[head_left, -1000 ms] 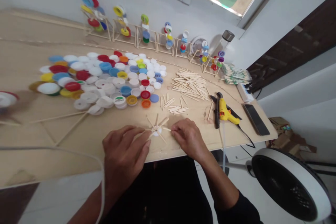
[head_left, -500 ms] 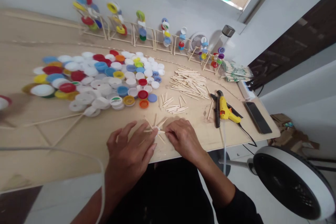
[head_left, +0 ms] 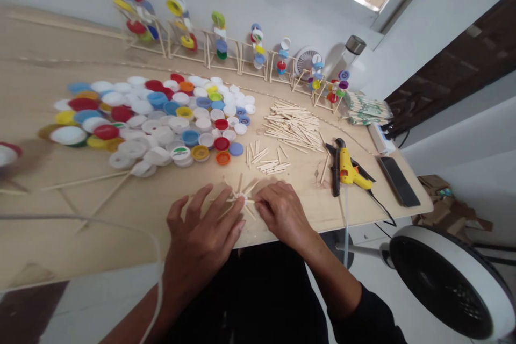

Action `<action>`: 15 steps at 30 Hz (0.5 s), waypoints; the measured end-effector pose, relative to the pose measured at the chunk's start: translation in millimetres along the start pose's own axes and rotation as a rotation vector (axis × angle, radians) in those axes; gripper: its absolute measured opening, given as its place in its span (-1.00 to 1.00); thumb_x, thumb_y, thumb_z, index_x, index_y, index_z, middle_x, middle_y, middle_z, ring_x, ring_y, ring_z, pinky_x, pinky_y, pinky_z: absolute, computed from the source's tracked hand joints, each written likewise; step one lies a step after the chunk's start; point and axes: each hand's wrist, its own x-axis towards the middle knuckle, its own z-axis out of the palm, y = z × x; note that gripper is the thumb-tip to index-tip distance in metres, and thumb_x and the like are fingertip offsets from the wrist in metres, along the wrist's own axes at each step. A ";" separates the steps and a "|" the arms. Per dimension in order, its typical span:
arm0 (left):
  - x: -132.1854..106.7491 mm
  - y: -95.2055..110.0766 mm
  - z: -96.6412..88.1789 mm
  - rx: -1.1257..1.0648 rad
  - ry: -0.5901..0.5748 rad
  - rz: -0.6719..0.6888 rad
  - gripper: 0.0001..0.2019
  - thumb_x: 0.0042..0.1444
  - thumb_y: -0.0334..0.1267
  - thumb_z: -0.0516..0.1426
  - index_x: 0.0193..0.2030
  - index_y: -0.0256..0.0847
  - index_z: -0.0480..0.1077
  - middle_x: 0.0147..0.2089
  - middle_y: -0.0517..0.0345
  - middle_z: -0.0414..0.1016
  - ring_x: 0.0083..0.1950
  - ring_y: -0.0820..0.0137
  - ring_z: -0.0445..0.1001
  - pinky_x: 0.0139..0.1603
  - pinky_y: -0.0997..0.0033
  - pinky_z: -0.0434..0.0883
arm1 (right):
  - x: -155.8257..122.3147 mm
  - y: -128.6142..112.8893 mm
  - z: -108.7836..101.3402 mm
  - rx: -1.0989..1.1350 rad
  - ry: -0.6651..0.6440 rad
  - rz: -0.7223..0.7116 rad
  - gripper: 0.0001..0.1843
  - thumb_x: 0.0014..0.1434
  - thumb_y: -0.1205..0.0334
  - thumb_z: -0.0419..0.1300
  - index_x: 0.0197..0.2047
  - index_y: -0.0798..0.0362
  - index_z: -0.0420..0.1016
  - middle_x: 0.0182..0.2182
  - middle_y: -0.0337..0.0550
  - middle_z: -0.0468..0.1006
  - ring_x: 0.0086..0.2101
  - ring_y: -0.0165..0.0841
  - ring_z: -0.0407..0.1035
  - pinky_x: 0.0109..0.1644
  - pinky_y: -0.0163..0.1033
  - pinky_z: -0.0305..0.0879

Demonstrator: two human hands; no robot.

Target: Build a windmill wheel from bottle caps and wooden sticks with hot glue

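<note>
On the table near its front edge lies a small wheel of short wooden sticks (head_left: 250,188), fanned out around a pale round hub (head_left: 241,196). My left hand (head_left: 205,226) rests over its left side with fingers spread, a fingertip pressing at the hub and covering part of it. From the right, my right hand (head_left: 282,209) has thumb and forefinger pinched on the outer end of a stick (head_left: 250,201) that points right from the hub. The other fingers of that hand are curled in.
Many coloured bottle caps (head_left: 177,123) spread at left; stick pile (head_left: 294,124) and short pieces (head_left: 272,166) lie ahead. A yellow glue gun (head_left: 350,169) and phone (head_left: 398,181) sit right. Stick frames with caps (head_left: 221,45) line the back. A cable (head_left: 159,279) crosses beside my left arm.
The view has shifted slightly, so things on the table appear a little to the right. Both hands keep practically the same hold on the stick wheel.
</note>
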 end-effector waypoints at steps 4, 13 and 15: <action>-0.4 -0.5 -1.2 -0.023 -0.004 -0.014 -0.63 0.17 -0.32 0.20 0.13 -0.09 0.49 0.15 -0.11 0.59 0.26 -0.12 0.39 0.19 -0.18 0.19 | -0.2 -0.9 0.2 0.002 0.005 0.014 -0.87 0.29 0.39 0.17 -0.32 0.04 0.45 -0.35 -0.14 0.56 -0.28 -0.27 0.37 -0.11 -0.17 0.18; -0.7 -5.2 -5.9 -0.153 0.078 -0.104 -0.66 0.22 -0.35 0.12 0.12 -0.14 0.46 0.07 -0.15 0.61 0.21 -0.12 0.42 0.15 -0.17 0.28 | -8.0 6.3 0.7 0.206 0.103 0.087 -0.89 0.22 0.43 0.20 -0.31 0.04 0.47 -0.34 -0.15 0.56 -0.24 -0.27 0.38 -0.07 -0.15 0.21; -1.2 -5.9 -7.6 -0.187 0.105 -0.150 -0.69 0.22 -0.36 0.12 0.08 -0.12 0.49 0.03 -0.11 0.62 0.20 -0.09 0.44 0.17 -0.17 0.30 | -11.6 7.2 1.6 0.366 0.134 0.130 -0.91 0.21 0.40 0.20 -0.30 0.03 0.49 -0.35 -0.16 0.55 -0.26 -0.28 0.37 -0.08 -0.16 0.23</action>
